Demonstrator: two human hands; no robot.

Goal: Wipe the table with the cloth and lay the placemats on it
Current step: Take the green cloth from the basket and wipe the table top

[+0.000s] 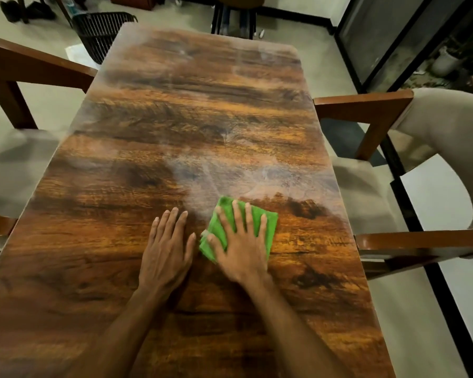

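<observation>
A long wooden table (191, 110) with dark grain runs away from me, with pale smears across its middle and far end. A folded green cloth (268, 222) lies on it right of centre, near me. My right hand (241, 241) presses flat on the cloth with straight, spread fingers. Just left of the cloth, my left hand (167, 246) rests flat on the bare wood, fingers straight, holding nothing. No placemats are in view.
Wooden chairs with pale cushions stand on both sides: one at the left (14, 148), two at the right (366, 124) (421, 244). A black wire basket (101, 31) sits on the floor past the far left corner. Another chair (235, 15) is at the far end.
</observation>
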